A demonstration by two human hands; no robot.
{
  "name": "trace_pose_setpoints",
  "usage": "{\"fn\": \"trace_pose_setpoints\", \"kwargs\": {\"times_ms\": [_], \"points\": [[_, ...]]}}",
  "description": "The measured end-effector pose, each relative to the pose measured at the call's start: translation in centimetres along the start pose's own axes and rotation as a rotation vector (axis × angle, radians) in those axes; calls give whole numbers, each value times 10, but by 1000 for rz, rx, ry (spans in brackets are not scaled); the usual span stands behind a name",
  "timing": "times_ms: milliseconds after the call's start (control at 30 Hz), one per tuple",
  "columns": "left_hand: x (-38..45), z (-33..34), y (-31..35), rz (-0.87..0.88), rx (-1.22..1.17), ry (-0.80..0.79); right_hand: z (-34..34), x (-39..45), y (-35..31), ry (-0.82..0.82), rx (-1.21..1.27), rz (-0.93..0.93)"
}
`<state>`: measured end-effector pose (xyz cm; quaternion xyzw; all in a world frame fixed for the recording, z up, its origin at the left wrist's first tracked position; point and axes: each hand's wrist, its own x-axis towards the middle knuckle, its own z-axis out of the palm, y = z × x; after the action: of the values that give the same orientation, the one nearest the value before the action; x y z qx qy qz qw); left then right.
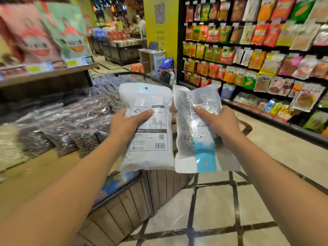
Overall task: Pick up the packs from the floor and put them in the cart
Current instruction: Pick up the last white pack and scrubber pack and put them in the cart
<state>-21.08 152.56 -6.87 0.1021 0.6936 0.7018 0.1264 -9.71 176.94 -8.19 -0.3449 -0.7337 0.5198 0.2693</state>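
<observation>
Both packs are lifted, long axes upright — the left hand [124,121] pinches the white printed plastic pouch [147,128], the right hand [218,119] the clear steel-scourer pack with blue band [197,132], touching edges — while the dark cart rim [245,127] lies just beyond, nearer the right hand.

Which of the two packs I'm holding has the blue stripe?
The pack of steel scourers in your right hand; the white pack in your left hand has only black print.

Tiled floor [213,210] — wooden stand [134,197] on it.
</observation>
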Motion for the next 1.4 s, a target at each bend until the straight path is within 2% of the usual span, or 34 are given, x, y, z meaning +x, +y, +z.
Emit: {"fn": "trace_pose_setpoints", "kwargs": {"times_ms": [267,500,633,767,967,1233,1400], "points": [[-68,-131,20,8,13,380,117,-52,-62,-370,20,-161],[-167,-273,16,1,-8,700,246,-161,-112,-661,74,-278],[-238,-356,18,-3,-17,840,311,-252,-141,-839,66,-364],[-320,-439,17,33,25,1015,368,-356,-167,-931,62,-456],[-453,-551,16,57,9,1189,431,-525,-198,-1094,59,-424],[-615,-663,3,16,2,1440,492,-728,-219,-1315,79,-415],[-688,-712,-7,20,-55,1585,520,-841,-229,-1451,37,-532]]}}
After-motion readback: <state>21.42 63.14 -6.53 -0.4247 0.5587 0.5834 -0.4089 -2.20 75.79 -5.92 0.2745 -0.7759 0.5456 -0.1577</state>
